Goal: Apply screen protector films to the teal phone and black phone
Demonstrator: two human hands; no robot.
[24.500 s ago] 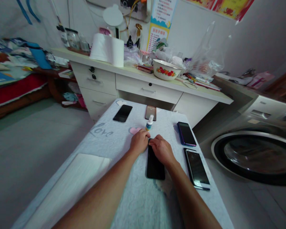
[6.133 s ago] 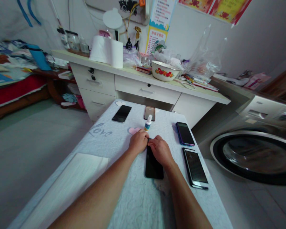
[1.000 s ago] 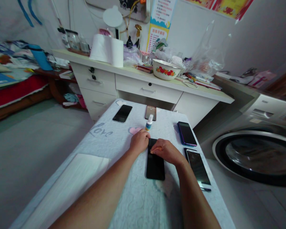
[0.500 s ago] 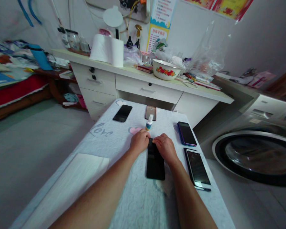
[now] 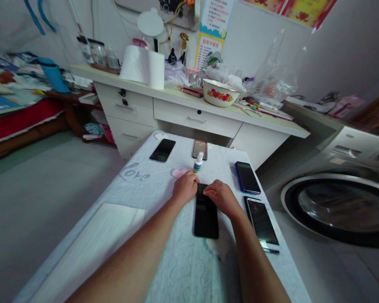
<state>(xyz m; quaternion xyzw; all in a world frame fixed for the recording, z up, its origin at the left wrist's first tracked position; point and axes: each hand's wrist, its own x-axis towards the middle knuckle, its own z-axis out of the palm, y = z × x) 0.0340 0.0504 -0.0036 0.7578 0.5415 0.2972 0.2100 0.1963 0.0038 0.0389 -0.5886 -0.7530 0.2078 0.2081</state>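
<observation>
A black smartphone (image 5: 206,216) lies screen up on the cloth-covered table, its long side pointing away from me. My left hand (image 5: 186,186) is closed at its upper left corner, gripping that edge. Over the upper part of the screen, my right hand (image 5: 219,194) has its fingers pressed together, the tips at the glass; whatever they may hold is too small to make out. Just beyond my left hand stands a small white spray bottle (image 5: 198,163). Behind the bottle lies a brownish phone case or phone (image 5: 200,148).
Another dark phone (image 5: 163,150) lies at the far left of the table. Along the right edge are a purple-rimmed phone (image 5: 248,177) and a white phone (image 5: 263,221) on something dark. A white desk (image 5: 196,110) stands beyond, with a washing machine (image 5: 344,168) at the right.
My right hand has shifted slightly right and nearer to me over the screen. My left hand stays at the phone's corner.
</observation>
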